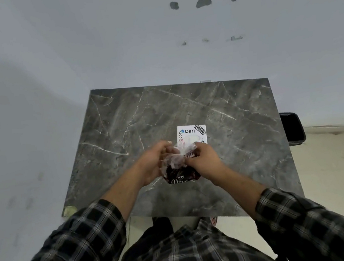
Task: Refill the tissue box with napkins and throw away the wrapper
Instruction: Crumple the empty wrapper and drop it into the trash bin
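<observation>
Overhead, head view: grey marble-patterned table (pixel 122 126) against a pale wall. White tissue box (pixel 191 134) with "Dart" sticker, flat on the tabletop just beyond the hands. Napkin packet (pixel 180 170), dark red and black wrapper with clear crumpled top, held above the table's near half. Left hand (pixel 152 163) and right hand (pixel 203 159) both closed on its top. Black bin (pixel 293 126) beside the table's right edge. Plaid sleeves.

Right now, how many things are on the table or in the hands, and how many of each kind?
White tissue box: 1
Dark napkin pack, held in its wrapper by the left hand and the right hand: 1
Total: 2
</observation>
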